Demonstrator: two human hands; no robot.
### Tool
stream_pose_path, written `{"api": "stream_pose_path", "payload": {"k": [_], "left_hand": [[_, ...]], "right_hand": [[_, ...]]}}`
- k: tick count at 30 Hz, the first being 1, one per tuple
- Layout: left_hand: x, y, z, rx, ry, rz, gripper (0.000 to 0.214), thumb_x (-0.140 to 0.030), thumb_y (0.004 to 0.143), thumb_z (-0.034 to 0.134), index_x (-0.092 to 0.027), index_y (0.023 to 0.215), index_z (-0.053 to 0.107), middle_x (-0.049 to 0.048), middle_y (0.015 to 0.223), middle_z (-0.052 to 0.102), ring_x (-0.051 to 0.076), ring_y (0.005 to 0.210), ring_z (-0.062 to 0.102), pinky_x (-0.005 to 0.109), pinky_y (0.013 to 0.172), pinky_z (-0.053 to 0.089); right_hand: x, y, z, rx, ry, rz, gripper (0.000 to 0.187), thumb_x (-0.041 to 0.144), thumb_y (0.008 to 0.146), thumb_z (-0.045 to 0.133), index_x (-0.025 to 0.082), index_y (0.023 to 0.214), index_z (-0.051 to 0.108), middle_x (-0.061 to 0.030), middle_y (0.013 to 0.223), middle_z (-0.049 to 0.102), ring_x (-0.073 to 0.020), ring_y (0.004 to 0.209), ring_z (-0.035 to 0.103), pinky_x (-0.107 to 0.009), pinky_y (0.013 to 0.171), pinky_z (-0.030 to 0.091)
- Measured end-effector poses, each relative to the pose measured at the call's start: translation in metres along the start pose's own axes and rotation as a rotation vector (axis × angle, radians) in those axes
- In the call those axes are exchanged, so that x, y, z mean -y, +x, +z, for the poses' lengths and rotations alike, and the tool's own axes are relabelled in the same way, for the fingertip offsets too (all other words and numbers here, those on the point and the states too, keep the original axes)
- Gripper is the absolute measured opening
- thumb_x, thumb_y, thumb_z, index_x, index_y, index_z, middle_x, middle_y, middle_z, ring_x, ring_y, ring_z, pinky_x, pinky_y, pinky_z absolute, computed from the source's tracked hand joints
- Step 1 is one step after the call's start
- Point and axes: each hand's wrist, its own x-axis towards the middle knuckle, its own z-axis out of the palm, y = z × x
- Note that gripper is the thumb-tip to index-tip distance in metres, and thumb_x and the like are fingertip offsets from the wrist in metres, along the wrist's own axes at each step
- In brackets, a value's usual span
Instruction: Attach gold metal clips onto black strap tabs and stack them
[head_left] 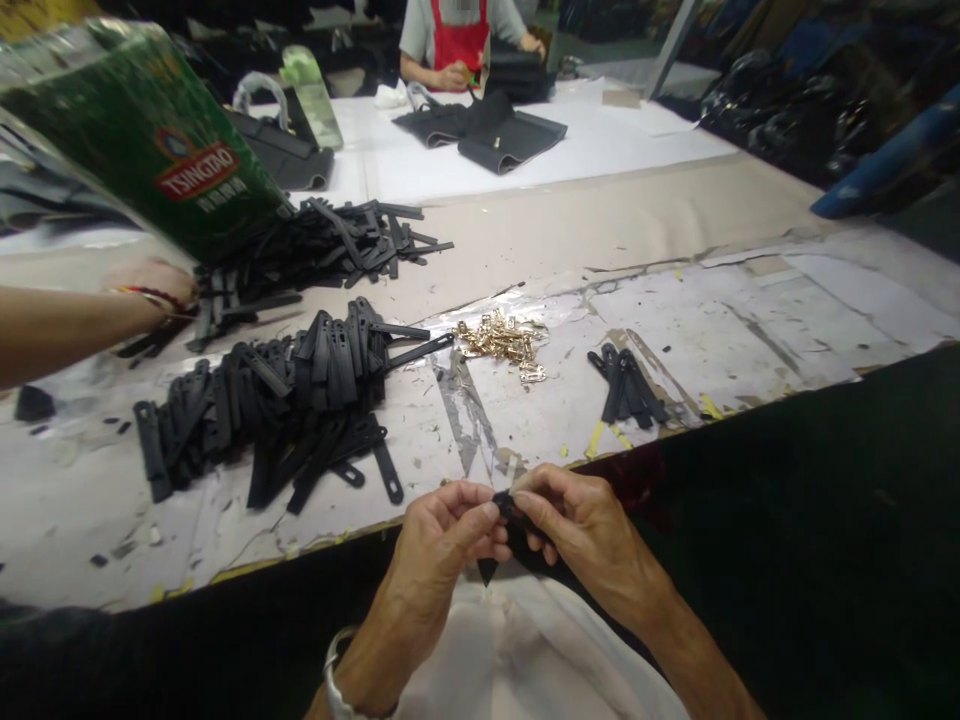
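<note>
Just past the table's front edge, my left hand (450, 530) and my right hand (574, 510) pinch a small black strap (506, 505) between them. Most of the strap is covered by my fingers. Ahead of my hands lies a heap of gold metal buckles (499, 338). To the left, many black straps (255, 385) with slotted ends are stacked in a long row. A few more black straps (624, 385) lie fanned out at the right, near the edge.
A green Tsingtao box (150, 150) stands tilted at the left beside another pile of black straps (337, 240). Another person's arm (82, 320) reaches in there. Across the white table (637, 165), a person in a red apron (461, 40) handles black pieces (514, 130).
</note>
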Motion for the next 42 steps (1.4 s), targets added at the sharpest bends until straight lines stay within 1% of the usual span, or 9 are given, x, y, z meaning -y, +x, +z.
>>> {"api": "stream_pose_path", "payload": {"k": [7, 11, 15, 21, 27, 30, 34, 37, 42], "left_hand": [[0.0, 0.003, -0.005, 0.012, 0.024, -0.024, 0.026, -0.031, 0.067, 0.079, -0.011, 0.08, 0.068, 0.003, 0.068, 0.065, 0.01, 0.061, 0.06, 0.022, 0.06, 0.054], [-0.002, 0.004, -0.004, 0.0, 0.01, -0.023, 0.025, -0.03, 0.069, 0.078, -0.011, 0.08, 0.067, 0.0026, 0.069, 0.064, 0.01, 0.062, 0.06, 0.022, 0.061, 0.054], [-0.004, 0.003, -0.001, -0.001, -0.016, -0.024, 0.029, -0.029, 0.066, 0.079, -0.013, 0.087, 0.066, 0.0028, 0.074, 0.065, 0.011, 0.064, 0.061, 0.022, 0.062, 0.052], [0.001, 0.005, -0.004, 0.103, -0.028, 0.056, 0.027, -0.024, 0.072, 0.076, -0.014, 0.094, 0.065, 0.0022, 0.077, 0.065, 0.009, 0.066, 0.06, 0.02, 0.065, 0.05], [0.005, 0.011, -0.006, 0.207, -0.066, 0.072, 0.022, -0.023, 0.076, 0.073, -0.014, 0.092, 0.061, 0.0021, 0.075, 0.063, 0.01, 0.067, 0.061, 0.02, 0.064, 0.048], [0.007, 0.012, -0.005, 0.236, -0.084, 0.071, 0.02, -0.022, 0.078, 0.071, -0.014, 0.092, 0.061, 0.0023, 0.075, 0.063, 0.01, 0.068, 0.061, 0.019, 0.063, 0.048], [0.011, 0.013, -0.002, 0.188, -0.085, 0.112, 0.017, -0.021, 0.078, 0.07, -0.013, 0.091, 0.061, 0.0017, 0.075, 0.064, 0.009, 0.067, 0.06, 0.019, 0.063, 0.049], [0.011, 0.013, 0.001, 0.135, -0.078, 0.134, 0.016, -0.022, 0.078, 0.071, -0.013, 0.087, 0.062, 0.0009, 0.071, 0.063, 0.009, 0.064, 0.06, 0.019, 0.062, 0.049], [0.011, 0.015, 0.0, 0.046, -0.038, 0.107, 0.018, -0.025, 0.076, 0.072, -0.012, 0.084, 0.063, 0.0008, 0.066, 0.062, 0.009, 0.059, 0.059, 0.018, 0.057, 0.048]], "right_hand": [[-0.002, 0.003, 0.004, -0.03, -0.085, -0.107, 0.018, 0.027, 0.086, 0.059, 0.018, 0.071, 0.066, 0.0015, 0.054, 0.058, -0.0105, 0.047, 0.053, -0.02, 0.045, 0.041], [-0.001, 0.004, 0.005, -0.016, -0.079, -0.114, 0.011, 0.023, 0.08, 0.063, 0.019, 0.072, 0.068, 0.0002, 0.058, 0.062, -0.0118, 0.05, 0.055, -0.021, 0.046, 0.042], [-0.001, 0.007, 0.006, -0.013, -0.013, -0.054, 0.009, 0.023, 0.079, 0.064, 0.018, 0.073, 0.068, 0.0008, 0.057, 0.062, -0.0107, 0.047, 0.054, -0.02, 0.044, 0.041], [-0.005, 0.007, 0.011, 0.03, 0.172, 0.095, 0.017, 0.033, 0.082, 0.062, 0.017, 0.076, 0.061, 0.0016, 0.054, 0.059, -0.0091, 0.041, 0.052, -0.019, 0.038, 0.041], [-0.01, 0.004, 0.018, -0.107, 0.257, 0.032, 0.02, 0.037, 0.081, 0.063, 0.017, 0.077, 0.059, 0.0001, 0.06, 0.062, -0.0122, 0.049, 0.059, -0.021, 0.045, 0.049], [-0.015, 0.005, 0.017, -0.088, 0.39, 0.032, 0.024, 0.04, 0.08, 0.066, 0.017, 0.077, 0.06, 0.0008, 0.063, 0.062, -0.0115, 0.051, 0.058, -0.022, 0.051, 0.05], [-0.02, 0.005, 0.02, -0.091, 0.544, 0.057, 0.024, 0.04, 0.081, 0.067, 0.017, 0.082, 0.06, 0.0015, 0.067, 0.061, -0.0105, 0.054, 0.057, -0.023, 0.056, 0.05], [-0.02, 0.003, 0.023, -0.096, 0.573, 0.086, 0.024, 0.04, 0.081, 0.067, 0.017, 0.083, 0.059, 0.0016, 0.066, 0.061, -0.0111, 0.056, 0.057, -0.023, 0.056, 0.048], [-0.016, 0.003, 0.028, -0.1, 0.575, 0.12, 0.027, 0.043, 0.08, 0.067, 0.018, 0.079, 0.057, 0.0026, 0.064, 0.059, -0.0103, 0.054, 0.054, -0.022, 0.054, 0.046]]}}
